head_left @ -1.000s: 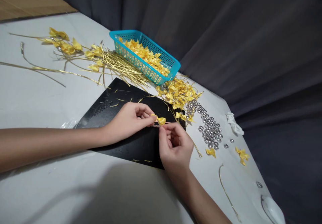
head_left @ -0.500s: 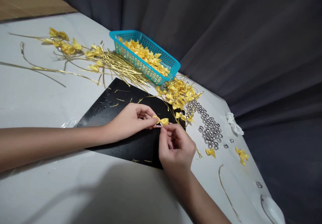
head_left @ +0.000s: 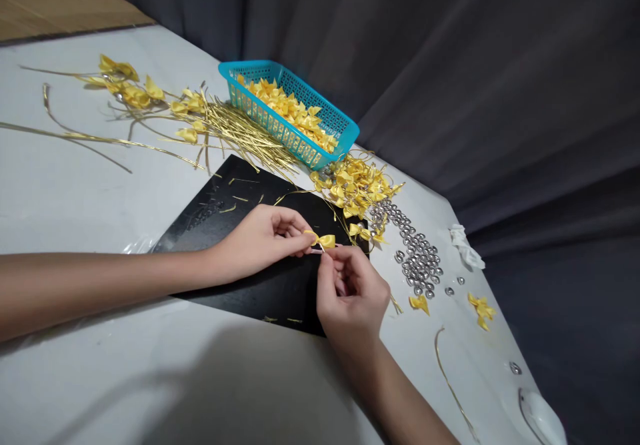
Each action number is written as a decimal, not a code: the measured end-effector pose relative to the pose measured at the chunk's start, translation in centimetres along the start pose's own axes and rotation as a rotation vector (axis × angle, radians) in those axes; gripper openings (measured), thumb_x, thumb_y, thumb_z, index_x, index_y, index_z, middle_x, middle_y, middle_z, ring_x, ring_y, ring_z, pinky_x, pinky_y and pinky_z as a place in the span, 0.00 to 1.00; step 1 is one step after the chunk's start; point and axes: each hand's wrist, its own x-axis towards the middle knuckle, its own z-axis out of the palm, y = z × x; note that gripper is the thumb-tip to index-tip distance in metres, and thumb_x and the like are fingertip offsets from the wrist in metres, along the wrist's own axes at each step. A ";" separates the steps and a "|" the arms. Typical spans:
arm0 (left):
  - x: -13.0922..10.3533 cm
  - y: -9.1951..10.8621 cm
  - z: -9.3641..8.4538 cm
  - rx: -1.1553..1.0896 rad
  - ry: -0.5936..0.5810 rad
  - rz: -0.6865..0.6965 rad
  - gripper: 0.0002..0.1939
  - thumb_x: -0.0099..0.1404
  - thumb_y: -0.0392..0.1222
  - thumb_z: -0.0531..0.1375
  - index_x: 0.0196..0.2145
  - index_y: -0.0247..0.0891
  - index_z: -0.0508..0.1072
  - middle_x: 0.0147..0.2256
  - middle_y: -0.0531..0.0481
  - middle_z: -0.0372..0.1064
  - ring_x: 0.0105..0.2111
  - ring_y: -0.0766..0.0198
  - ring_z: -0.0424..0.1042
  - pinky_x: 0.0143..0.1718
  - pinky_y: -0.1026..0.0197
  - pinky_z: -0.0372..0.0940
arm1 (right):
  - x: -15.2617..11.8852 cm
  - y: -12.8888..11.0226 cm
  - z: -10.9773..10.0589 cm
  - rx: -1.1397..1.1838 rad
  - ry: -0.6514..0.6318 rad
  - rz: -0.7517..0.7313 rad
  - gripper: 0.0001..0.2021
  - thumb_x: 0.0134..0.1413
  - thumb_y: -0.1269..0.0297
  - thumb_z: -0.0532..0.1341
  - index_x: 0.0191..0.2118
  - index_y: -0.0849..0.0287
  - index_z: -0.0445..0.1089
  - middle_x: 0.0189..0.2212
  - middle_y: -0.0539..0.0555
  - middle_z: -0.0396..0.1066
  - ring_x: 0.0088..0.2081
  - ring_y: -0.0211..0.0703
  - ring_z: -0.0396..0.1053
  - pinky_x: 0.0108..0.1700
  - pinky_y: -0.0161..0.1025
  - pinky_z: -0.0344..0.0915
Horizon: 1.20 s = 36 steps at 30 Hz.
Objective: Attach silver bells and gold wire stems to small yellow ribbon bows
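Above the black mat (head_left: 210, 225), my left hand (head_left: 273, 235) pinches the left end of a small yellow bow (head_left: 327, 240). My right hand (head_left: 353, 288) is closed just below and right of the bow, thumb and forefinger pinched at a thin cord under it; the cord is mostly hidden by the fingers. Several more yellow bows on gold cords (head_left: 357, 182) lie heaped past the mat's right corner. Beside them spread many small silver rings (head_left: 421, 262).
A blue basket (head_left: 290, 132) of yellow bows stands at the table's (head_left: 75, 212) far edge. Left of it lie a bundle of gold cords (head_left: 245, 135) and loose bows (head_left: 133, 92). White ribbon (head_left: 466, 246) and a white object (head_left: 543, 418) are at the right edge, before a dark curtain.
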 end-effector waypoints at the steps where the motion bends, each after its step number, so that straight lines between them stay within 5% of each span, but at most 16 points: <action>1: 0.0 0.0 0.0 0.001 0.000 0.001 0.05 0.55 0.37 0.61 0.25 0.33 0.72 0.21 0.55 0.71 0.23 0.73 0.68 0.27 0.71 0.62 | 0.0 0.0 0.0 -0.002 0.000 0.000 0.06 0.50 0.76 0.55 0.26 0.60 0.61 0.15 0.41 0.50 0.14 0.27 0.46 0.15 0.27 0.46; 36: -0.2 0.5 0.2 0.017 0.020 -0.013 0.05 0.53 0.37 0.61 0.23 0.33 0.71 0.21 0.54 0.70 0.22 0.70 0.68 0.27 0.68 0.63 | 0.0 -0.2 0.0 -0.013 -0.006 0.014 0.06 0.49 0.75 0.55 0.26 0.59 0.61 0.15 0.42 0.51 0.14 0.27 0.47 0.15 0.27 0.46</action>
